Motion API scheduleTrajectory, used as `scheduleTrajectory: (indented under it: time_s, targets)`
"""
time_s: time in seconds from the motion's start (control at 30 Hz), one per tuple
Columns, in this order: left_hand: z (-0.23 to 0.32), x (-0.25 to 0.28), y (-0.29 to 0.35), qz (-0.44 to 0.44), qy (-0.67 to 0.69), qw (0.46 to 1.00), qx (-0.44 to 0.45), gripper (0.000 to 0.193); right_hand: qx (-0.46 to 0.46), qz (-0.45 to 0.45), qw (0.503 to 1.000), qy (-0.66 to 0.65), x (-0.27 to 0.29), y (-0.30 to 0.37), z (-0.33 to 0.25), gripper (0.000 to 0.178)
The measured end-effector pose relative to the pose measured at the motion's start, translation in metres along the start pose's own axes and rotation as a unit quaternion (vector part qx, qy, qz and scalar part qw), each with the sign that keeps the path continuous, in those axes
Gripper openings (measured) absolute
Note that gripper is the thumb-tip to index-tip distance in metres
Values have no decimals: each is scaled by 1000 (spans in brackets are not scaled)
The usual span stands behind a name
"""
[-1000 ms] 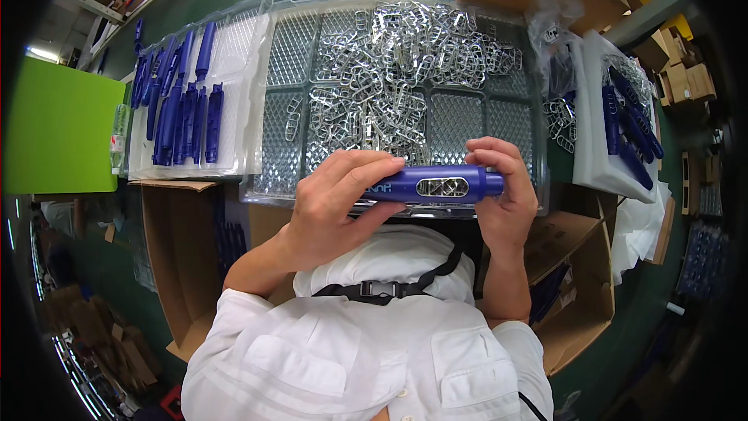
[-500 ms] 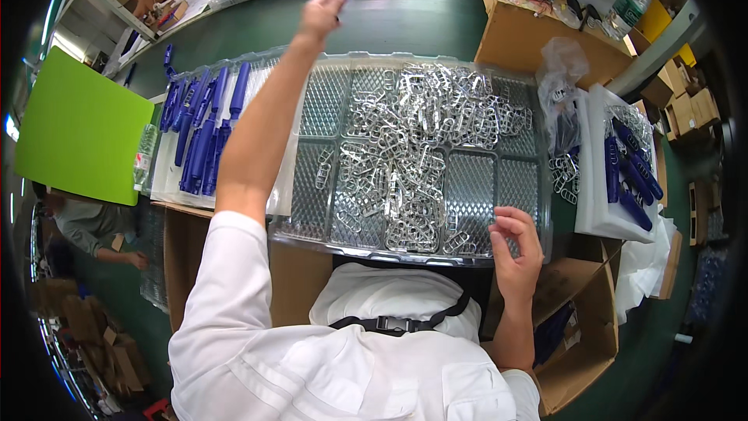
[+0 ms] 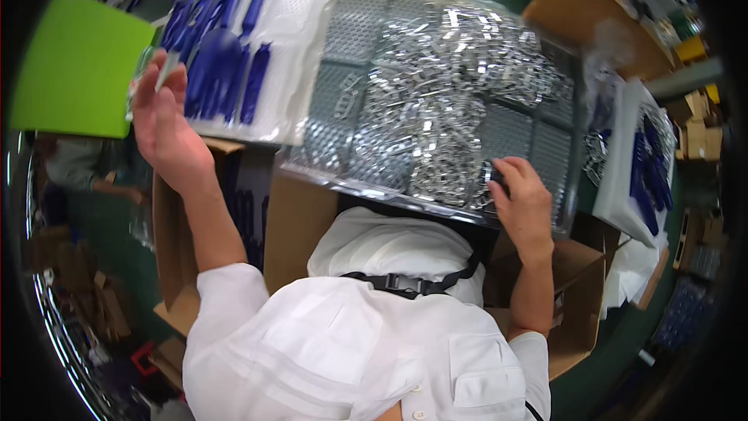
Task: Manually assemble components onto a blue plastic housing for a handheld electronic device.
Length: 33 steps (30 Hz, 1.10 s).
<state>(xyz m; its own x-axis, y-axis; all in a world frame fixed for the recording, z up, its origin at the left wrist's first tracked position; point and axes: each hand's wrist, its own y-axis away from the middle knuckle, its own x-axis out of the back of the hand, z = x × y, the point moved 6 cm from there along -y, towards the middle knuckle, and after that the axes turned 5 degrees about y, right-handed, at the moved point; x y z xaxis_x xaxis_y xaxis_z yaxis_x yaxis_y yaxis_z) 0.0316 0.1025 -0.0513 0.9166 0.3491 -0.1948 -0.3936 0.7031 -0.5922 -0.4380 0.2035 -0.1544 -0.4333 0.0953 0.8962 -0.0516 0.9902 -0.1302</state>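
The two hands, well apart. Left hand (image 3: 171,136): raised, fingers partly curled, beside the left edge of a white tray (image 3: 287,54); a pale sliver (image 3: 166,72) shows at its fingers, but whether it is gripped cannot be told. Right hand (image 3: 526,203): thumb and forefinger pinched on a small metal piece (image 3: 490,172) above the near right part of a clear compartment tray (image 3: 508,129). The open span between the hands is crossed by this tray's near edge, which slants down toward the right hand. A green panel (image 3: 82,70), flat and smooth, bounds the left hand's outer side; white foam packing (image 3: 619,168) bounds the right hand's.

Materials: the compartment tray is glossy plastic with textured floors and raised dividers. Shiny, slotted metal links (image 3: 436,82) heap across it, ahead and left of the right hand. Long, rounded blue casings (image 3: 255,82) lie in the white tray, right of the left hand; a blurred blue oval (image 3: 220,54) overlaps them. Further blue pieces (image 3: 650,175) rest in the foam packing.
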Motion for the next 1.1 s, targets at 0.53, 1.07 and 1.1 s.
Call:
scheduleTrajectory:
  time_s: [0.53,1.07,1.1]
  targets:
    - [-246,377,341,-204,-629,583,472,33,-103,-71,992,-24,-28,-11,25,35]
    - [-245,362,374,-154,-591,627,483,36,-187,121,931,-288,42,39,61,23]
    - [-234,360,367,-92,-578,652,482,35,-206,128,936,-256,45,42,64,26]
